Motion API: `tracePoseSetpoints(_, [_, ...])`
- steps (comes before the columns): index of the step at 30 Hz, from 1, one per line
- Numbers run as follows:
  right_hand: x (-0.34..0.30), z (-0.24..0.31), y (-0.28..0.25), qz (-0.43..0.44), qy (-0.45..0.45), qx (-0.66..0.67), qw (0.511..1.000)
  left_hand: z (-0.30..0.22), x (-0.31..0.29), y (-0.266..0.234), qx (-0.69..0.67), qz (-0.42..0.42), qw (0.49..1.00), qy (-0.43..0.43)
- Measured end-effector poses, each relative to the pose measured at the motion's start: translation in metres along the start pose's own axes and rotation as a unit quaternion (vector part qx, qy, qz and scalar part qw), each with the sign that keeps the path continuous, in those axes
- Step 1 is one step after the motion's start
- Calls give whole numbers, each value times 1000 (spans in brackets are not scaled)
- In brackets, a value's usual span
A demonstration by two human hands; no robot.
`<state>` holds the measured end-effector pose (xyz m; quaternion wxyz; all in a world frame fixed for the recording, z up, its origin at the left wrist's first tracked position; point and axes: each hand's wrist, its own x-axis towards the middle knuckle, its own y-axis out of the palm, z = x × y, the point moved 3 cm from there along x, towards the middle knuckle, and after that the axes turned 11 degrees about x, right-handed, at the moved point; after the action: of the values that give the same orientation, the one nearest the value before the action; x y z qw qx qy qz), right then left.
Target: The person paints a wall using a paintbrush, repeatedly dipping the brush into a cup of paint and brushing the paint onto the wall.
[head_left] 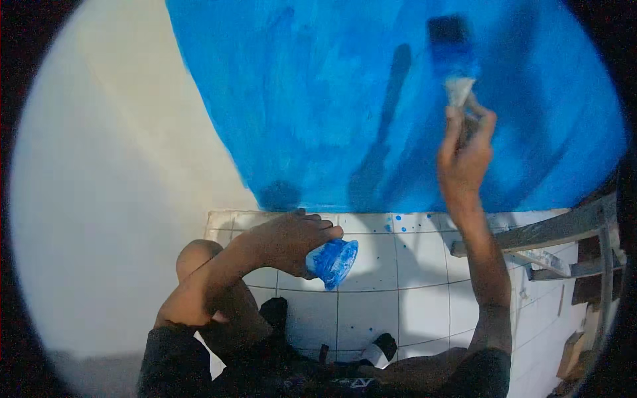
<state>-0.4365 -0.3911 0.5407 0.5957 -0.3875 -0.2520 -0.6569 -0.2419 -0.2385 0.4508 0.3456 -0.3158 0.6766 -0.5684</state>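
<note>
Shirt: dark sleeves [179, 361] at the lower edge, nearest the lens; both bare forearms rise from them.
Left fingers: curled tight round a cup, thumb side toward the wall, knuckles up.
Left hand [288, 240]: held low over the floor, below the painted area.
Cup [334, 261]: small, smeared blue inside and out, tilted with its mouth pointing right and down, away from the left palm; sticks out just past the left fingertips.
Right fingers [453, 129]: closed narrow on a brush handle; two fingers extend up along it, the rest folded behind.
Right hand [464, 162]: raised high, up against the wall, well apart from the left hand.
Brush [452, 50]: pale ferrule just above the right fingertips, dark blue-loaded bristles above that, laid flat against the wall.
Brush shadow: dark slanted streak left of the right fingers, on the paint.
Wall [318, 99]: blue coat behind and around the brush, uneven and streaky; lower boundary of blue runs just above the left knuckles.
Unpainted wall [113, 172]: cream, left of the left hand.
Floor [411, 278]: white tiles under both hands; blue drips between the cup and the right wrist.
Feet [381, 348]: dark sandals, below the cup.
Frame [551, 229]: grey metal bars right of the right forearm.
</note>
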Motion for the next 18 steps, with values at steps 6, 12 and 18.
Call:
tracePoseSetpoints(6, [-156,-97,40,576,127,-144,794,1,2,-2,17,26,999,10])
tracePoseSetpoints(12, [-22,-60,12,180,100,35,978,1,-6,-6,14,-22,999,21])
tracePoseSetpoints(18, [-13,-88,1,-69,-97,-47,992,0,-2,-9,74,14,997,23])
